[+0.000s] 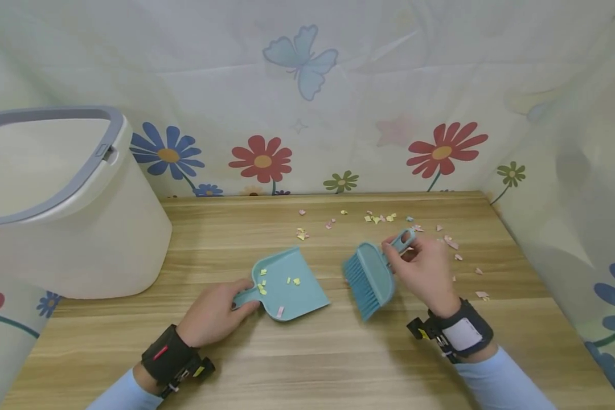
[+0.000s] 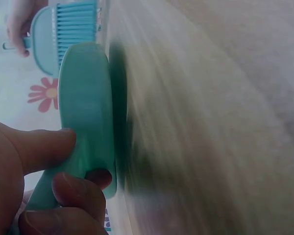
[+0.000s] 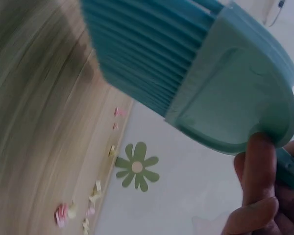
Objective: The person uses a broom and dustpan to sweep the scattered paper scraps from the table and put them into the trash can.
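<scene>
My left hand (image 1: 216, 313) grips the short handle of a blue-green dustpan (image 1: 299, 290), whose straight edge faces right. Several yellow paper scraps (image 1: 262, 289) and a pink one lie in the pan. In my right hand (image 1: 424, 272) is the handle of a matching hand brush (image 1: 376, 273), bristles toward the lower left. The brush is a short way right of the pan, not touching it. In the right wrist view its bristles (image 3: 142, 49) hang above the wood. The left wrist view shows thumb and fingers around the dustpan handle (image 2: 44, 191).
Paper scraps (image 1: 376, 218) in yellow, pink and blue are scattered along the table's back and right side. A white bin (image 1: 107, 228) with a grey rim stands at the left. Flower-patterned cloth (image 1: 205, 85) hangs behind the wooden table (image 1: 307, 364).
</scene>
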Motion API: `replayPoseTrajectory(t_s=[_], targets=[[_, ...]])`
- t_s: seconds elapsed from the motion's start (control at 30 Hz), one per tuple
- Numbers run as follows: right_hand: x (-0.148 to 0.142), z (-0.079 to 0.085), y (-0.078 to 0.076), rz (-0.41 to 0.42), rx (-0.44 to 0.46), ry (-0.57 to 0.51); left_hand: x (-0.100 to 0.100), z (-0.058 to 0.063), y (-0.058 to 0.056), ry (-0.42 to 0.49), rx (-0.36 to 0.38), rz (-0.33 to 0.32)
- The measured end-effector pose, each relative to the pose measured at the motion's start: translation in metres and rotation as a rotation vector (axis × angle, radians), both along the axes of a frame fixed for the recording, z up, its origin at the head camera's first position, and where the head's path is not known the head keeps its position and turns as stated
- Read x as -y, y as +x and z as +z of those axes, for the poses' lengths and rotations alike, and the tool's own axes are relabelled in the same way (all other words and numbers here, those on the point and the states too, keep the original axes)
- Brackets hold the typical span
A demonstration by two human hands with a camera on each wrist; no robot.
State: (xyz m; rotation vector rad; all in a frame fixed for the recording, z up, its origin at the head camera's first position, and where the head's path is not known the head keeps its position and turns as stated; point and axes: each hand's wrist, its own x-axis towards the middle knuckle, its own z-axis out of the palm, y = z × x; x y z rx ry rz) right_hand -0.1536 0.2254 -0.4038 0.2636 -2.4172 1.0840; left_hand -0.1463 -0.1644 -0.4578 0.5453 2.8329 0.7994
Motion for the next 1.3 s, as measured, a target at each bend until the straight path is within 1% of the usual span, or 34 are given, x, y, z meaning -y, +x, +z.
replayPoseTrajectory(t_s=[0.1, 0.13, 0.27, 0.37, 0.5, 0.6, 0.67, 0.73, 0.83, 0.9, 1.0, 1.1, 1.2, 1.3], targets=[[0.0, 0.0, 0.001, -0.047, -0.058, 0.15, 0.001, -0.001, 0.002, 0.002, 0.003, -0.007], [0.0, 0.0, 0.003, -0.053, -0.07, 0.18, 0.001, -0.001, 0.002, 0.002, 0.004, -0.006], [0.001, 0.004, 0.007, -0.061, -0.131, 0.23, 0.003, 0.0, 0.003, 0.009, -0.004, -0.02], [0.005, 0.006, 0.011, -0.043, -0.188, 0.277, 0.004, 0.0, 0.004, 0.015, -0.017, -0.032], [0.016, 0.008, 0.017, 0.006, -0.259, 0.371, 0.005, 0.001, 0.005, 0.021, -0.027, -0.043], [0.028, 0.008, 0.02, 0.053, -0.283, 0.397, 0.005, 0.002, 0.006, 0.025, -0.023, -0.048], [0.037, 0.008, 0.021, 0.091, -0.271, 0.369, 0.005, 0.002, 0.006, 0.025, -0.019, -0.047], [0.046, 0.007, 0.02, 0.135, -0.231, 0.316, 0.005, 0.002, 0.007, 0.027, -0.019, -0.047], [0.055, 0.006, 0.017, 0.203, -0.122, 0.163, 0.005, 0.001, 0.007, 0.023, -0.03, -0.047], [0.057, 0.007, 0.016, 0.223, -0.055, 0.055, 0.005, 0.0, 0.008, 0.021, -0.036, -0.046], [0.052, 0.009, 0.016, 0.213, -0.014, -0.06, 0.006, 0.001, 0.01, 0.022, -0.029, -0.039], [0.042, 0.01, 0.019, 0.184, -0.011, -0.119, 0.01, 0.005, 0.013, 0.02, -0.007, -0.021], [0.028, 0.008, 0.022, 0.153, -0.018, -0.172, 0.017, 0.014, 0.016, 0.014, 0.005, 0.005], [0.012, 0.003, 0.027, 0.115, -0.022, -0.231, 0.027, 0.028, 0.021, 0.003, -0.007, 0.032]])
